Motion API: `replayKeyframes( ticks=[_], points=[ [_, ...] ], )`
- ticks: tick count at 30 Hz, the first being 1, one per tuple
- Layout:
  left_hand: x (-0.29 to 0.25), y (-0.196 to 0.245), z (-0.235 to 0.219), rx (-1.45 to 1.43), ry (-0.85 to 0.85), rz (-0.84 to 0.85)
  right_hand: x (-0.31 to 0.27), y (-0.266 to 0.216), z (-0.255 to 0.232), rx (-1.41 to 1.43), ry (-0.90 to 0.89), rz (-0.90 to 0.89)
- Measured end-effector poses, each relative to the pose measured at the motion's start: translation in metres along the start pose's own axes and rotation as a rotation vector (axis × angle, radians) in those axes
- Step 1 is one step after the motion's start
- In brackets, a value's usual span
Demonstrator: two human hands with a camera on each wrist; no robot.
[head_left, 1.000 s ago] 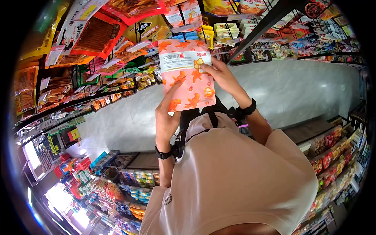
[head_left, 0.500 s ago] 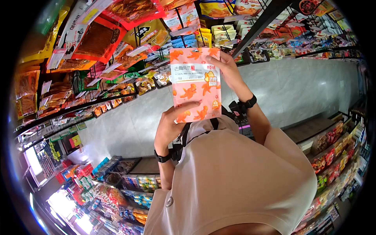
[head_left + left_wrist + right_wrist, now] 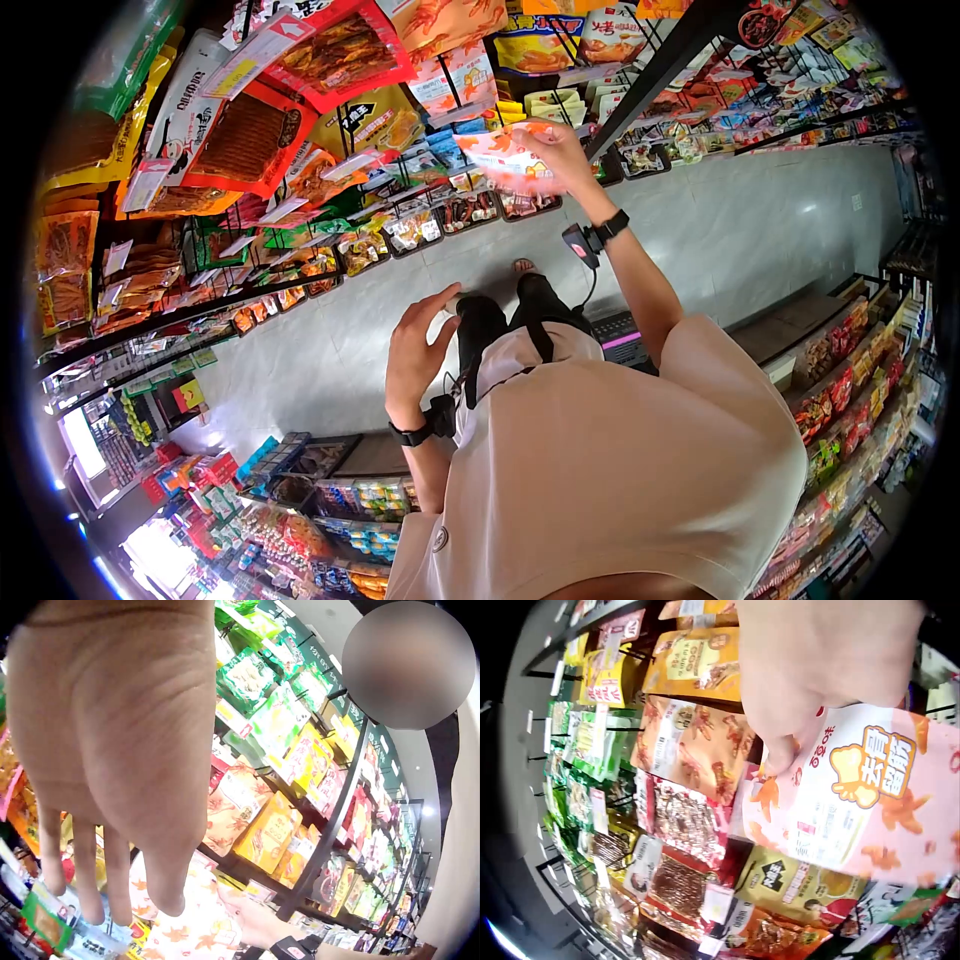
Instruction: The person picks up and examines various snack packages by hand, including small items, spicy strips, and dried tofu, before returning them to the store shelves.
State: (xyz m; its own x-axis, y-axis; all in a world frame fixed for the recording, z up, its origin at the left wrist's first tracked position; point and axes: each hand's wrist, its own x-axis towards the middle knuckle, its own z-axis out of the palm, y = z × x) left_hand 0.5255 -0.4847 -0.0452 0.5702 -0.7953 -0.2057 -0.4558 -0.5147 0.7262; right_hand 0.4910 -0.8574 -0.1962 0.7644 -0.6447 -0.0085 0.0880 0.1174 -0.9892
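A pink snack pouch (image 3: 510,160) with orange chicken-feet pictures and a white label band is pinched near its edge by my right hand (image 3: 560,160). In the head view it is tilted and slightly blurred, right in front of the hanging snack packs. The right wrist view shows the pouch (image 3: 855,799) front up, with the thumb (image 3: 781,754) over its edge and the other fingers hidden. My left hand (image 3: 415,345) is held out over the floor with fingers extended, apart from the pouch. Its palm (image 3: 127,727) and straight fingers fill the left of the left wrist view.
Snack packs hang on hooks along the rack, among them a pink pack (image 3: 455,82) and a gold pack (image 3: 370,122). A dark rack post (image 3: 660,75) stands right of the pouch. Trays (image 3: 412,232) line the lower shelf. Other stocked shelves (image 3: 850,400) stand behind me.
The left hand has let go of the pouch and dropped back slightly. The right hand has carried the pouch toward the rack and tipped it away from me.
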Motion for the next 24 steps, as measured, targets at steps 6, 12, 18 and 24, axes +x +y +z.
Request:
replayKeyframes(
  ticks=[6, 12, 18, 24],
  points=[
    [-0.009, -0.005, -0.008, -0.013, 0.056, -0.032, 0.061, 0.028, -0.005, -0.122, -0.027, -0.014],
    [-0.009, -0.010, -0.013, -0.042, 0.093, -0.058, 0.095, 0.024, 0.002, -0.049, -0.231, -0.048],
    [-0.006, -0.016, -0.011, -0.067, 0.124, -0.086, 0.102, 0.048, 0.012, 0.182, -0.263, -0.008],
    [0.001, -0.020, -0.014, -0.061, 0.146, -0.127, 0.093, 0.041, 0.021, 0.184, -0.227, -0.020]
  ],
)
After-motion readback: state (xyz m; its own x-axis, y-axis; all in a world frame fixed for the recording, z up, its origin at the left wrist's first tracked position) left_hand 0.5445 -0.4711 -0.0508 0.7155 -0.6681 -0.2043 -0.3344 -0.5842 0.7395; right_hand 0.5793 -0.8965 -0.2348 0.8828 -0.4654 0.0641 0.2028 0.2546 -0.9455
